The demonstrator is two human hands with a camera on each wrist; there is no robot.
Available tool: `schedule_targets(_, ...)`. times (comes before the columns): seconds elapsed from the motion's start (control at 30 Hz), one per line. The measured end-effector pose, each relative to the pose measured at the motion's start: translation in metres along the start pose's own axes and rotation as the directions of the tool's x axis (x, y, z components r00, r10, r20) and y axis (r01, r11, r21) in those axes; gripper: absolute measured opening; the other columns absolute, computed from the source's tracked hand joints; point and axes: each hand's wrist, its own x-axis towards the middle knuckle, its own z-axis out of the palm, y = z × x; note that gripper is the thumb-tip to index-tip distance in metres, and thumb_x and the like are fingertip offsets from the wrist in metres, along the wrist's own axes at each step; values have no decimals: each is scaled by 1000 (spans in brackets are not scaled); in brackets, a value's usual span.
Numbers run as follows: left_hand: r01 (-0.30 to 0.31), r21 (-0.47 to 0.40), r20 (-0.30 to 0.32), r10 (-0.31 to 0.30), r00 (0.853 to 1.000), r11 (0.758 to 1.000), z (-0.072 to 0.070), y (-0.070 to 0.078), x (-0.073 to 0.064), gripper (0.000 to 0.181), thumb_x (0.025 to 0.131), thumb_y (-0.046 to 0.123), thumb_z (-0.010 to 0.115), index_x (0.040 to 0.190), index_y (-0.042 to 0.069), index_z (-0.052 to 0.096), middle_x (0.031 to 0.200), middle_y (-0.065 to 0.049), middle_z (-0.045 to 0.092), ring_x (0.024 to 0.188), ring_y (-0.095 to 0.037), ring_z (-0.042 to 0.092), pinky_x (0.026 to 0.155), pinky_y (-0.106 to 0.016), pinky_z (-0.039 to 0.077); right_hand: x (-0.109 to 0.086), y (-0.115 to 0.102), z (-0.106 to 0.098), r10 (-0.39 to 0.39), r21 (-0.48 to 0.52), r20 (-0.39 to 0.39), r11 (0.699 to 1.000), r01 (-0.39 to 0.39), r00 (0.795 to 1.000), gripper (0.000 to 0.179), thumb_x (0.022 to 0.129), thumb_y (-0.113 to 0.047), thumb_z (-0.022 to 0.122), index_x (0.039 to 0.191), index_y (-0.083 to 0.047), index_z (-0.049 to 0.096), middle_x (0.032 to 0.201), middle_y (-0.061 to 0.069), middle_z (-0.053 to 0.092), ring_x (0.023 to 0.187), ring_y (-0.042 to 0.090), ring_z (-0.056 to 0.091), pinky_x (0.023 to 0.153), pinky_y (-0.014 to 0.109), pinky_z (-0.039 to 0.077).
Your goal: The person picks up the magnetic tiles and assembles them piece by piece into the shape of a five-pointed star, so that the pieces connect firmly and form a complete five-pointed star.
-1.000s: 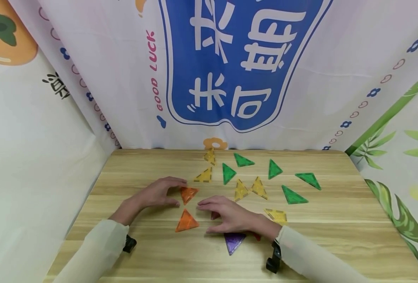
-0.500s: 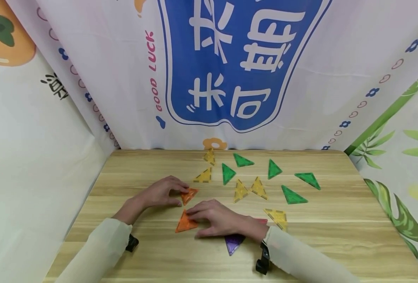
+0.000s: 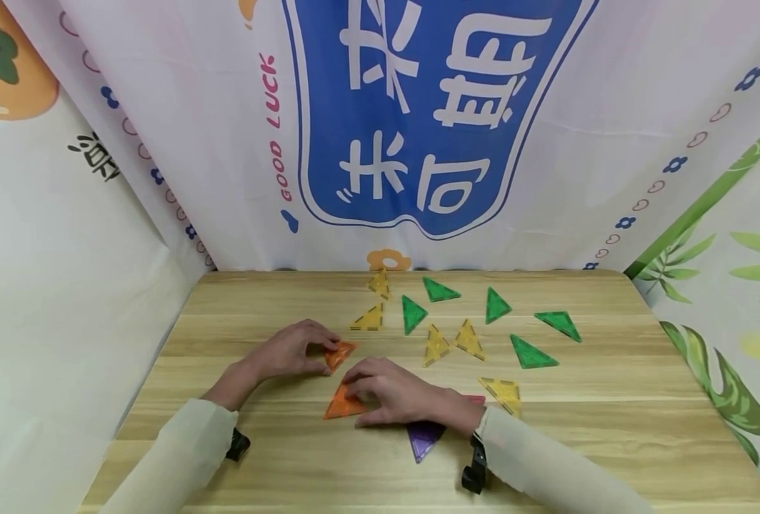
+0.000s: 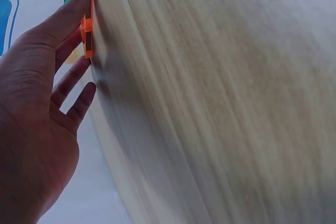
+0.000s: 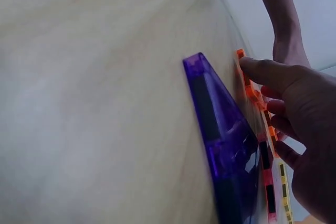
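Observation:
In the head view, my left hand (image 3: 293, 350) pinches the farther orange triangular magnetic tile (image 3: 338, 355) between thumb and fingers. The left wrist view shows that tile (image 4: 88, 30) edge-on at the thumb tip. My right hand (image 3: 389, 392) holds the nearer, larger-looking orange triangular tile (image 3: 341, 404) by its right side, covering part of it. In the right wrist view the thumb meets this tile's edge (image 5: 241, 59). A purple triangular tile (image 3: 423, 441) lies under the right hand and wrist, partly hidden. Beside it a red tile (image 3: 475, 400) barely shows past the forearm.
Several green triangular tiles (image 3: 534, 353) lie spread at the back right of the wooden table (image 3: 245, 471). Several yellow ones (image 3: 471, 341) lie among them, behind the hands and right of the right wrist. A printed cloth (image 3: 238, 178) hangs along the table's back edge.
My right hand has moved left and taken hold of the nearer orange tile, which has shifted slightly right. My left fingers have closed on the farther orange tile.

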Motion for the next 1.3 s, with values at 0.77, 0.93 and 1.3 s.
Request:
schedule_targets(0.77,25,-36,-41,-27,999,999,5,3,-9,50,88,24,89,135,15,71,136,-2,70,123,-25,65,104,-50,54,7,11,3,158,43,-51,987,-156,986,45,89,-30,87,126,-6,76,138,8,68,129,20,63,109,30,51)
schedule_targets(0.93,4,-27,-48,-5,999,1000,4,3,-11,50,88,23,89,134,15,72,135,-2,70,122,-24,66,103,-49,55,11,17,2,217,66,-99,975,-211,971,46,88,-26,88,126,-5,75,139,11,67,130,24,64,109,33,52)
schedule_targets(1.3,-29,-8,-50,28,998,1000,5,7,-14,52,85,25,92,131,13,73,133,-3,71,121,-24,66,102,-48,56,17,21,0,245,57,-110,969,-240,963,44,87,-26,89,122,-2,76,136,11,66,124,23,65,106,31,54)
